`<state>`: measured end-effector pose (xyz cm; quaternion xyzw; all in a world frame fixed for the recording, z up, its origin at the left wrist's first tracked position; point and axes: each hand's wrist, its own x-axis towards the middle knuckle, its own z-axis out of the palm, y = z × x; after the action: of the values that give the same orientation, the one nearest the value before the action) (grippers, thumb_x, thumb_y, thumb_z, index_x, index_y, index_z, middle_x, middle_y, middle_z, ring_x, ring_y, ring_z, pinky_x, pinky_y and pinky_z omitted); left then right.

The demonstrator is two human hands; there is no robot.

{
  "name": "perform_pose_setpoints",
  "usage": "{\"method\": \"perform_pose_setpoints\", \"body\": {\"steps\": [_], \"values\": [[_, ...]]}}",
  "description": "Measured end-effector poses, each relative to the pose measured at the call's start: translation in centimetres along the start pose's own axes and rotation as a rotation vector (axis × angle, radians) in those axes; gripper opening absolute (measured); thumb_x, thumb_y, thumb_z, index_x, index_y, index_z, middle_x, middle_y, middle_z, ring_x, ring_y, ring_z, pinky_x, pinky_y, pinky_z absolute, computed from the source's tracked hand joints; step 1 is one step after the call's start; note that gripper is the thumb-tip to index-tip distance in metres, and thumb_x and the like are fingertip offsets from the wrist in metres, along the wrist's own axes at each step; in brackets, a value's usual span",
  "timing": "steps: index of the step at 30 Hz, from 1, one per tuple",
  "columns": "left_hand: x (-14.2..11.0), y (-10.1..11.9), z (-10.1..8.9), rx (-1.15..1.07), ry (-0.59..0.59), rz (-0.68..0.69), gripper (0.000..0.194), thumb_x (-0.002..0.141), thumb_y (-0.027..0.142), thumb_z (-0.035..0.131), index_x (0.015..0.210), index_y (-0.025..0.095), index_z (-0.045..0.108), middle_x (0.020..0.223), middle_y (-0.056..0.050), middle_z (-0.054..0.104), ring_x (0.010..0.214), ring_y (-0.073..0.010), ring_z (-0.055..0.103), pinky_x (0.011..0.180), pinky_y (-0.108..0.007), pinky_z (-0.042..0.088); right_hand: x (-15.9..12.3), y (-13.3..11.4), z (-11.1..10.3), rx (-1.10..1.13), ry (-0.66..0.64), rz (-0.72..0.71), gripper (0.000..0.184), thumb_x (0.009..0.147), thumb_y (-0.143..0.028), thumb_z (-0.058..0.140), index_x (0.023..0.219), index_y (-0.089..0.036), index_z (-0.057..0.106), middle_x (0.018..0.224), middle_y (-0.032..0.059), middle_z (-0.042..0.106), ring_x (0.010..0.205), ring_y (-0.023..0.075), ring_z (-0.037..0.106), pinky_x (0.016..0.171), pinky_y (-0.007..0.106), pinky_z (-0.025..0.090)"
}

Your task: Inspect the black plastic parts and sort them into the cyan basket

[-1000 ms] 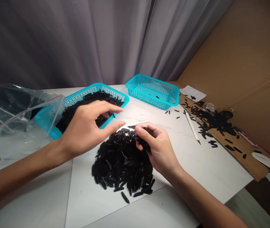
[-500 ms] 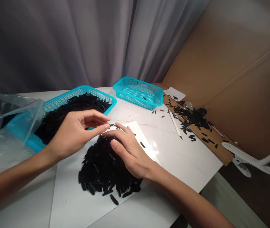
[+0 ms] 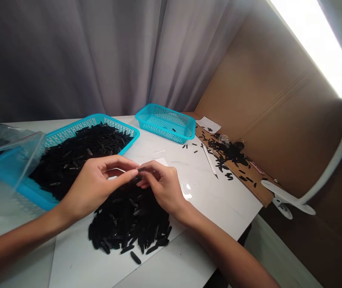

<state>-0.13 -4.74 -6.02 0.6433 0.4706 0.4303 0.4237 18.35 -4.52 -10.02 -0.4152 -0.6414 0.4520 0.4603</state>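
My left hand is closed in a pinch, thumb and forefinger meeting on a small black strip-like piece. From the other side my right hand pinches the same piece, so the fingertips of both hands nearly touch. The fingers partly cover it. Beneath them lies a heap of black elongated pieces, some with shiny metallic-looking spots, on a white sheet. One loose piece rests at the near edge of the heap.
Left of the hands, a blue basket is piled with similar black pieces. A clear plastic bag overlaps its left side. Another blue basket stands farther back. At right are a white pencil-like stick, scattered black pieces on cardboard, and a lamp.
My right hand has gone from spread fingers over the heap to a pinch at my left fingertips. The view has shifted, bringing the lit lamp into sight.
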Motion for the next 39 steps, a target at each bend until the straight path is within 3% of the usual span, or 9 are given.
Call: {"method": "perform_pose_setpoints", "body": {"steps": [4, 6, 11, 15, 19, 29, 35, 37, 39], "values": [[-2.1, -0.9, 2.3, -0.079, 0.094, 0.060, 0.009, 0.086, 0.032, 0.075, 0.093, 0.026, 0.074, 0.091, 0.003, 0.076, 0.083, -0.0103, 0.072, 0.075, -0.012, 0.058, 0.9, -0.9, -0.8, -0.342, 0.069, 0.037, 0.022, 0.102, -0.034, 0.052, 0.102, -0.020, 0.069, 0.074, -0.0023, 0.073, 0.038, 0.0074, 0.055, 0.041, 0.020, 0.044], [-3.3, -1.8, 3.4, -0.077, 0.050, 0.070, 0.004, 0.090, 0.028, 0.069, 0.093, 0.025, 0.071, 0.090, 0.003, 0.073, 0.082, -0.0098, 0.071, 0.075, -0.013, 0.057, 1.7, -1.7, -2.4, -0.804, 0.051, 0.087, 0.033, 0.107, -0.038, 0.041, 0.105, -0.023, 0.070, 0.076, -0.0031, 0.075, 0.053, 0.0088, 0.065, 0.058, 0.020, 0.052], [-4.9, -3.3, 4.6, -0.036, -0.065, 0.091, 0.006, 0.093, 0.027, 0.065, 0.091, 0.023, 0.069, 0.090, 0.000, 0.071, 0.079, -0.0110, 0.069, 0.071, -0.018, 0.057, 2.4, -2.5, -10.3, -1.229, 0.204, 0.323, 0.026, 0.100, -0.030, 0.054, 0.102, -0.014, 0.074, 0.110, 0.0167, 0.075, 0.110, 0.0330, 0.067, 0.093, 0.044, 0.050], [-4.8, -3.3, 4.6, -0.072, -0.079, 0.059, 0.007, 0.091, 0.028, 0.067, 0.088, 0.023, 0.070, 0.087, 0.000, 0.072, 0.075, -0.0104, 0.068, 0.069, -0.018, 0.056, 1.1, -0.6, -16.1, -1.456, 0.271, 0.647, 0.025, 0.088, -0.026, 0.064, 0.090, -0.004, 0.076, 0.111, 0.0339, 0.070, 0.120, 0.0519, 0.058, 0.091, 0.062, 0.047], [-4.4, -3.2, 4.6, -0.120, -0.076, -0.023, 0.007, 0.089, 0.030, 0.069, 0.088, 0.022, 0.070, 0.084, 0.001, 0.071, 0.074, -0.0102, 0.067, 0.068, -0.017, 0.056, 0.6, 1.6, -18.7, -1.491, 0.219, 0.763, 0.023, 0.082, -0.022, 0.063, 0.089, -0.005, 0.077, 0.103, 0.0323, 0.072, 0.107, 0.0486, 0.067, 0.085, 0.055, 0.052], [-3.6, -3.0, 4.4, -0.231, -0.094, -0.105, 0.009, 0.086, 0.028, 0.073, 0.084, 0.020, 0.070, 0.082, 0.001, 0.069, 0.075, -0.0112, 0.066, 0.069, -0.019, 0.056, 1.3, 0.9, -20.4, -1.200, 0.390, 0.633, 0.013, 0.069, -0.027, 0.060, 0.062, -0.017, 0.065, 0.061, 0.0126, 0.065, 0.070, 0.0297, 0.066, 0.062, 0.035, 0.045], [-3.4, -2.9, 4.3, -0.323, -0.057, -0.113, 0.008, 0.082, 0.023, 0.077, 0.079, 0.019, 0.070, 0.080, -0.001, 0.071, 0.074, -0.0123, 0.068, 0.067, -0.020, 0.057, -1.8, -1.6, -14.4, -0.651, 0.290, 0.414, 0.024, 0.074, -0.044, 0.049, 0.068, -0.021, 0.055, 0.053, 0.0009, 0.052, 0.048, 0.0145, 0.046, 0.049, 0.028, 0.040], [-3.4, -2.9, 4.3, -0.342, -0.050, -0.113, 0.009, 0.081, 0.022, 0.078, 0.079, 0.019, 0.070, 0.080, -0.001, 0.071, 0.074, -0.0124, 0.068, 0.066, -0.020, 0.058, -2.8, -2.2, -11.8, -0.100, 0.174, 0.345, 0.022, 0.070, -0.043, 0.061, 0.067, -0.022, 0.055, 0.048, -0.0024, 0.048, 0.042, 0.0115, 0.038, 0.043, 0.026, 0.033], [-3.4, -2.9, 4.3, -0.354, -0.050, -0.120, 0.009, 0.081, 0.023, 0.078, 0.079, 0.019, 0.070, 0.079, 0.000, 0.072, 0.073, -0.0128, 0.069, 0.064, -0.020, 0.058, -3.4, -2.6, -9.7, 0.183, 0.088, 0.326, 0.022, 0.068, -0.040, 0.068, 0.065, -0.021, 0.056, 0.048, -0.0014, 0.051, 0.042, 0.0107, 0.036, 0.040, 0.024, 0.027]]}}
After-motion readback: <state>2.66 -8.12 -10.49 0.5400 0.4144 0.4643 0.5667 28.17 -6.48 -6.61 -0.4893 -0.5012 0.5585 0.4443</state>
